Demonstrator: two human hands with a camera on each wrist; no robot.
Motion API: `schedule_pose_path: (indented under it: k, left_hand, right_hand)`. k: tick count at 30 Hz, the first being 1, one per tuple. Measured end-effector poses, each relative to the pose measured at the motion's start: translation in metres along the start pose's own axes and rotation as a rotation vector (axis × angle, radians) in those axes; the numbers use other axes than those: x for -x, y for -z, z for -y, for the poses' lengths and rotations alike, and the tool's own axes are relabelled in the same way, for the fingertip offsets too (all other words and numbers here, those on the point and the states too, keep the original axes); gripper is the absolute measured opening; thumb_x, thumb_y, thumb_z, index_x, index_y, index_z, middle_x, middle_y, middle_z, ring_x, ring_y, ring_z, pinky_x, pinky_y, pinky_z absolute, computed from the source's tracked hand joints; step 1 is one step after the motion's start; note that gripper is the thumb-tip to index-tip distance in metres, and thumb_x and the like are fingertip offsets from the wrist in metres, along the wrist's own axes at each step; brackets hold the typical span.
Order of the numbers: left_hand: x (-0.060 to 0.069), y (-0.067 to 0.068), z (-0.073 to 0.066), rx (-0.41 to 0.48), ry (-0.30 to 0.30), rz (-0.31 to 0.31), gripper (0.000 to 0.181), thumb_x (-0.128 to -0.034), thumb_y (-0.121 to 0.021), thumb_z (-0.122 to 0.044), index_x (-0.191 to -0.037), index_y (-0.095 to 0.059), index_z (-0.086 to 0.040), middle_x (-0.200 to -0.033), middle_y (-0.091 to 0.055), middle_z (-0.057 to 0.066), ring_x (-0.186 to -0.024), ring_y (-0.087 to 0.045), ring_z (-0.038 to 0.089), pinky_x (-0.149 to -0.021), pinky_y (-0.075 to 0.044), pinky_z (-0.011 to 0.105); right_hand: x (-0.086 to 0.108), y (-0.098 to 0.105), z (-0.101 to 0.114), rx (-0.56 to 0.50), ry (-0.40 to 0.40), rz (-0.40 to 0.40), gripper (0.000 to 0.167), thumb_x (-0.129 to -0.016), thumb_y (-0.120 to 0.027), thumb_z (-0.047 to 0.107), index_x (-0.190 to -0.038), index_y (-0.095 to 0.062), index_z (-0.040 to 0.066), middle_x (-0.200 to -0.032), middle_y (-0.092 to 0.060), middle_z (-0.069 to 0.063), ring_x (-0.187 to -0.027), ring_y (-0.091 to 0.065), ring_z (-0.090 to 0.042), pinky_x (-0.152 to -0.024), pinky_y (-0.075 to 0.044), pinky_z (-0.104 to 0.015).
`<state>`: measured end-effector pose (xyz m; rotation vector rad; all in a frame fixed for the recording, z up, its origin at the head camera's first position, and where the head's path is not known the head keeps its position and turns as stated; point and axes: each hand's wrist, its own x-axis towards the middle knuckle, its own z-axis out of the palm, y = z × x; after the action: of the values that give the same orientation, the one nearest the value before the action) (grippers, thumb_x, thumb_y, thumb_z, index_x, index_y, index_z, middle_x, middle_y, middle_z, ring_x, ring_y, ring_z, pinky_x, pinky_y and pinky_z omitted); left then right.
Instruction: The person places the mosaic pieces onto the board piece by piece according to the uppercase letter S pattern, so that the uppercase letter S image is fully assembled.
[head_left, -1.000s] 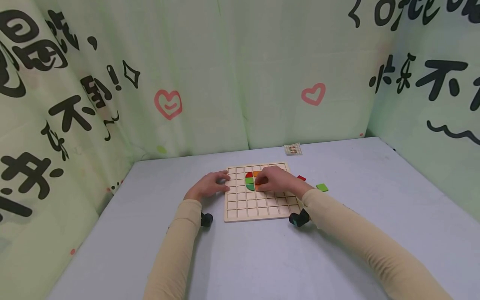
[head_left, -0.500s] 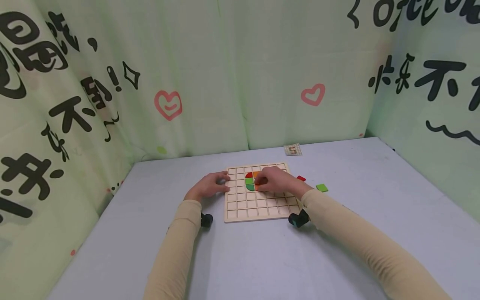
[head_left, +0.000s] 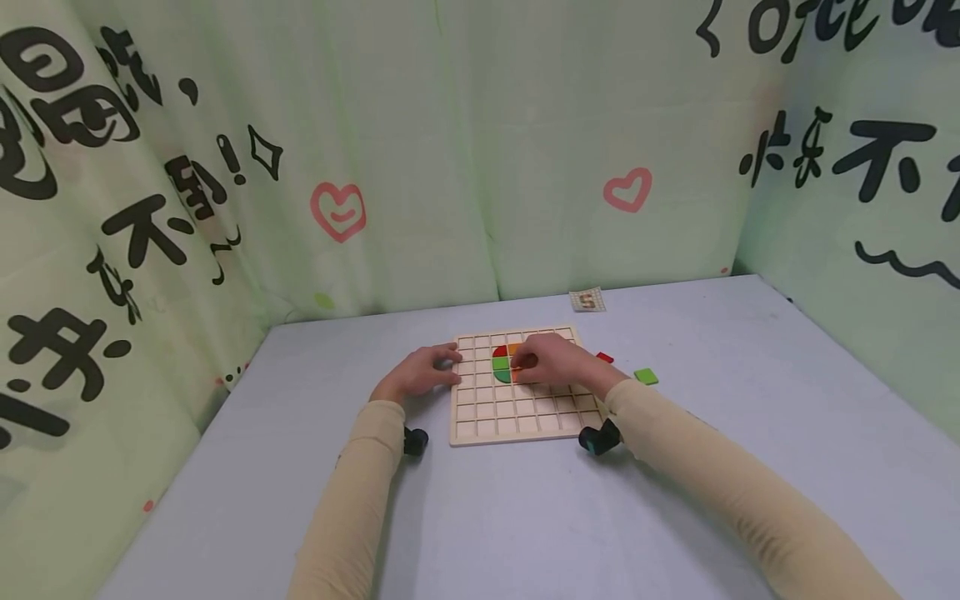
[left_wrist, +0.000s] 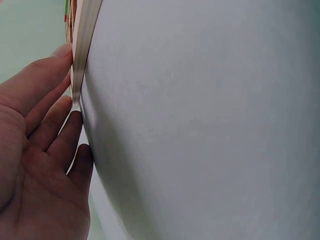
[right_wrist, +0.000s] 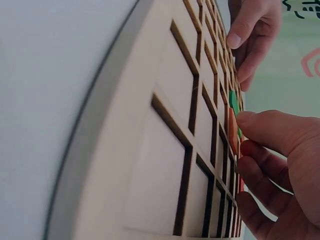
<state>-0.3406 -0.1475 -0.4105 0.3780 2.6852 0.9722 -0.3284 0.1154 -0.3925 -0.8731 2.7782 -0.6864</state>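
Looks like a booth, hung on three sides with pale green curtains [head_left: 420, 125] bearing Chinese characters [head_left: 892, 131], around a table [head_left: 495, 517].

A pale wooden grid board [head_left: 487, 412] lies flat, with red, orange and green pieces [head_left: 500, 363] grouped in its cells.

We find the grid board [head_left: 495, 409] to be smooth, matt pale wood, the loose green tile [head_left: 646, 377] at its three o'clock smooth-faced, and the curtain [head_left: 480, 150] at its twelve o'clock softly creased matt cloth.
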Motion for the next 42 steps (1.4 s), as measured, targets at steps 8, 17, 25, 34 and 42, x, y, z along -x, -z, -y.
schedule_pose_path:
  k: [8, 17, 25, 34, 42]
  left_hand:
    - [0.0, -0.002, -0.001, -0.006, -0.001, -0.009, 0.041, -0.0896, -0.071, -0.021, -0.129, -0.063, -0.012, -0.155, -0.039, -0.001, -0.146, -0.024, 0.025, -0.118, -0.022, 0.045]
    - [0.0, 0.0, 0.001, -0.019, 0.0, -0.007, 0.042, -0.0895, -0.071, -0.021, -0.129, -0.063, -0.012, -0.155, -0.038, -0.001, -0.146, -0.024, 0.026, -0.117, -0.022, 0.045]
    - [-0.002, -0.001, 0.002, -0.017, 0.003, -0.001, 0.042, -0.0893, -0.071, -0.022, -0.13, -0.063, -0.012, -0.155, -0.038, -0.001, -0.146, -0.024, 0.025, -0.117, -0.022, 0.046]
    - [-0.003, -0.001, 0.002, -0.009, 0.003, -0.004, 0.042, -0.0895, -0.07, -0.021, -0.13, -0.063, -0.012, -0.155, -0.038, -0.001, -0.146, -0.024, 0.026, -0.117, -0.022, 0.045]
    - [0.001, -0.001, -0.001, -0.007, 0.01, -0.006, 0.043, -0.0893, -0.071, -0.022, -0.13, -0.063, -0.012, -0.155, -0.038, -0.002, -0.147, -0.024, 0.025, -0.118, -0.022, 0.045]
  right_hand:
    - [0.008, 0.012, -0.015, -0.037, -0.061, -0.052, 0.026, -0.094, -0.065, 0.021, -0.116, -0.069, 0.007, -0.11, -0.066, -0.005, -0.099, -0.059, -0.021, -0.09, -0.051, -0.039]
    - [0.026, 0.034, -0.041, -0.072, -0.184, -0.092, 0.032, -0.095, -0.064, 0.021, -0.121, -0.066, 0.004, -0.113, -0.066, -0.011, -0.1, -0.059, -0.026, -0.089, -0.052, -0.042]
    - [0.045, 0.046, -0.072, -0.089, -0.284, -0.096, 0.036, -0.095, -0.063, 0.021, -0.125, -0.062, 0.001, -0.117, -0.064, -0.016, -0.1, -0.058, -0.029, -0.09, -0.052, -0.044]
    - [0.057, 0.052, -0.098, -0.061, -0.326, -0.063, 0.036, -0.094, -0.063, 0.02, -0.123, -0.063, 0.0, -0.117, -0.064, -0.016, -0.104, -0.055, -0.031, -0.095, -0.048, -0.049]
    - [0.062, 0.056, -0.106, -0.051, -0.351, -0.005, 0.035, -0.092, -0.067, 0.02, -0.121, -0.064, 0.001, -0.112, -0.065, -0.014, -0.102, -0.055, -0.03, -0.093, -0.048, -0.047]
